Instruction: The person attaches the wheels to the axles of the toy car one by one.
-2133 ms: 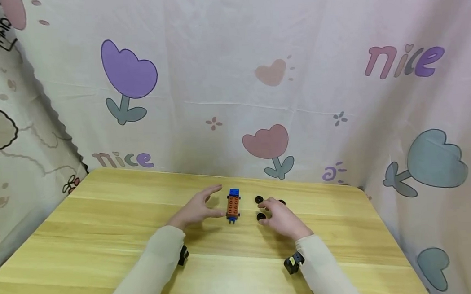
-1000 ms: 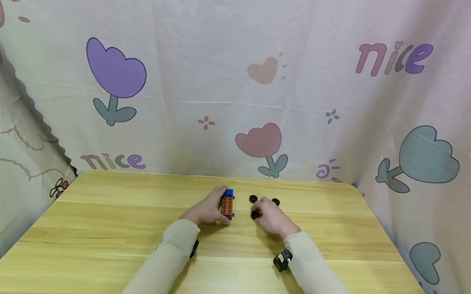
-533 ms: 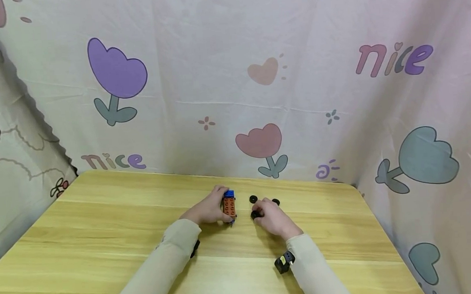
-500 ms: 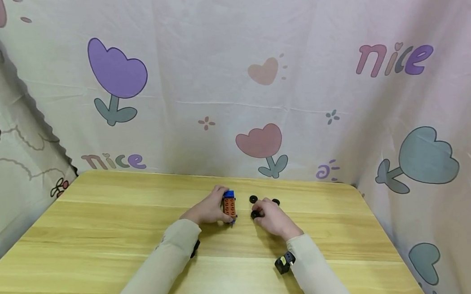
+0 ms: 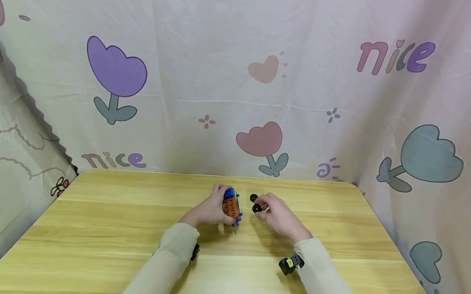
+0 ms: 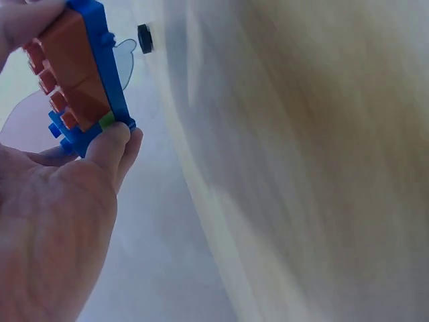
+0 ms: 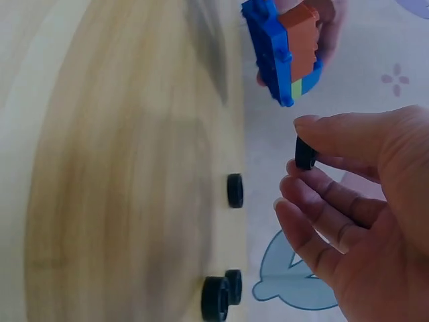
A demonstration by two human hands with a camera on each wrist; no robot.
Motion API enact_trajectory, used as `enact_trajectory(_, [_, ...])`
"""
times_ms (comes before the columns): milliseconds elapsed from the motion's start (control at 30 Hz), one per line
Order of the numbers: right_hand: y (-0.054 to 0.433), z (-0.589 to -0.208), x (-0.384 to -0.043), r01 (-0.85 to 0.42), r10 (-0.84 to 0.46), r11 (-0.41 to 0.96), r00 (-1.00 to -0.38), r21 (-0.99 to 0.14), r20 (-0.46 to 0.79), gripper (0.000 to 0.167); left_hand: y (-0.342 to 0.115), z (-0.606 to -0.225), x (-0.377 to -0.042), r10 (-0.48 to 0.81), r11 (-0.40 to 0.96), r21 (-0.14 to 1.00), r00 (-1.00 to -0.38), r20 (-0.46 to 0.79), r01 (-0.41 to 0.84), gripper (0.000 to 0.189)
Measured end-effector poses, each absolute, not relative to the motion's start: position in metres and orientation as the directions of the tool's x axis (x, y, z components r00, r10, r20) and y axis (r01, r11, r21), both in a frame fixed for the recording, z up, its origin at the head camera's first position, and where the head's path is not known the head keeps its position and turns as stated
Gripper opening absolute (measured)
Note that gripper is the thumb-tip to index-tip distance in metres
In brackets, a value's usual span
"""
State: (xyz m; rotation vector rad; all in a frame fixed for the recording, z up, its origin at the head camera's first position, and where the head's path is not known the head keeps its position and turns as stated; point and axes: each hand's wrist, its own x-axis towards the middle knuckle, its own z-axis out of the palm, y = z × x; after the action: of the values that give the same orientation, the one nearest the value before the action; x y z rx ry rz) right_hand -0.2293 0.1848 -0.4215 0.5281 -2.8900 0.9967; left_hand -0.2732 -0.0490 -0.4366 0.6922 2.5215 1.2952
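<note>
My left hand [image 5: 208, 209] grips a toy brick vehicle [image 5: 231, 206] by its two ends, tilted and held above the table. It has orange studded bricks on a blue base [image 7: 270, 50] with small side pegs; a green piece [image 6: 106, 120] shows near one end. To its right, my right hand [image 5: 280, 214] pinches a small black wheel [image 7: 305, 153] between thumb and fingertips, raised off the table. In the right wrist view, the wheel is a short way from the vehicle, apart from it.
Several more black wheels [image 7: 234, 191] stand on the wooden table [image 5: 243, 277], close to my right hand; the head view shows one loose wheel [image 5: 254, 197] just beyond it. A printed curtain [image 5: 199, 77] hangs along the table's back edge.
My left hand has closed round the vehicle, then lifted it and tipped it over. My right hand has taken hold of the nearer wheel and raised it from the table.
</note>
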Motion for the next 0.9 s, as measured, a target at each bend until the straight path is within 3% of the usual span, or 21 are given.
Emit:
enact_trajectory(267, [0.185, -0.414, -0.217, -0.364, -0.311, 0.706, -0.930, -0.608, 0.196, 0.028, -0.051, -0.440, -0.262, 0.504, 0.360, 0.897, -0.863, 0.043, 0.255, 0.109])
enact_trajectory(467, [0.182, -0.412, -0.210, -0.393, -0.320, 0.672, -0.919, -0.628, 0.232, 0.030, -0.051, -0.442, -0.257, 0.515, 0.349, 0.893, -0.854, 0.070, 0.284, 0.111])
enact_trajectory(667, [0.179, -0.410, -0.204, -0.421, -0.336, 0.643, -0.906, -0.640, 0.258, 0.029, -0.052, -0.441, -0.254, 0.551, 0.214, 0.950, -0.831, 0.075, 0.227, 0.108])
enact_trajectory(900, [0.173, -0.404, -0.197, -0.393, -0.362, 0.630, -0.912, -0.670, 0.194, 0.027, -0.050, -0.442, -0.250, 0.594, 0.126, 0.974, -0.801, 0.077, 0.187, 0.110])
